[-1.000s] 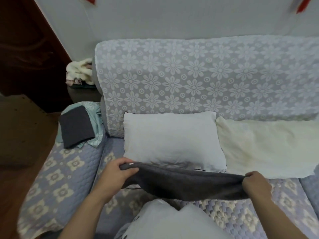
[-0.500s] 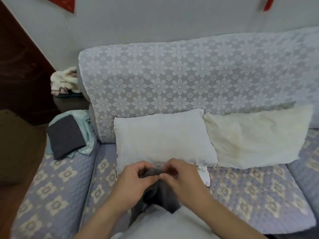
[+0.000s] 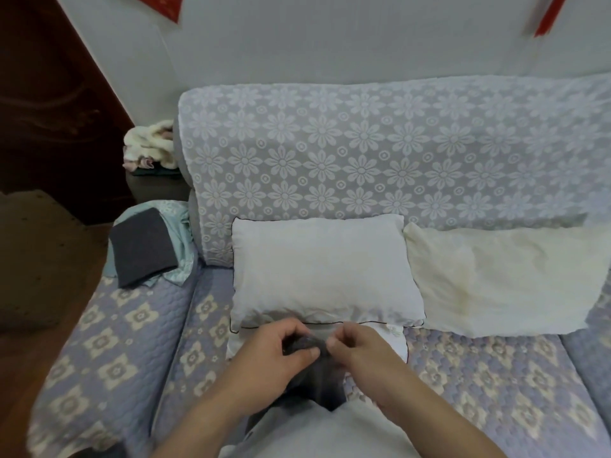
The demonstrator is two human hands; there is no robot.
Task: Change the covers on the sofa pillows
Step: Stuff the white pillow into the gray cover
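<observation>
**Both hands pinch a dark grey cover in front of two bare pillows**

The sofa (image 3: pixel 139 328) fills most of the view, its seat under a quilted lilac throw with pale flower shapes and its backrest (image 3: pixel 380 153) draped in a lace cloth of white daisies. Against the backrest lie two uncovered pillows side by side and touching: a cream pillow (image 3: pixel 502 279) on the right, creased and faintly stained, and a white pillow (image 3: pixel 324 269) at the centre, with a dark piped edge and a small label at its front right corner.

On the sofa's left arm sits a folded dark grey cloth (image 3: pixel 142 246), resting on a crumpled pale green fabric (image 3: pixel 180 239). Behind the arm, on a dark side surface, is a heap of cream fluffy cloth (image 3: pixel 150 143).

Just in front of the white pillow, the left hand (image 3: pixel 277 361) and the right hand (image 3: pixel 367 352) meet. Each has its fingers and thumb curled, pinching the bunched top of a dark grey cover (image 3: pixel 314 368), which hangs down between the wrists towards a pale fabric at the bottom edge.
</observation>
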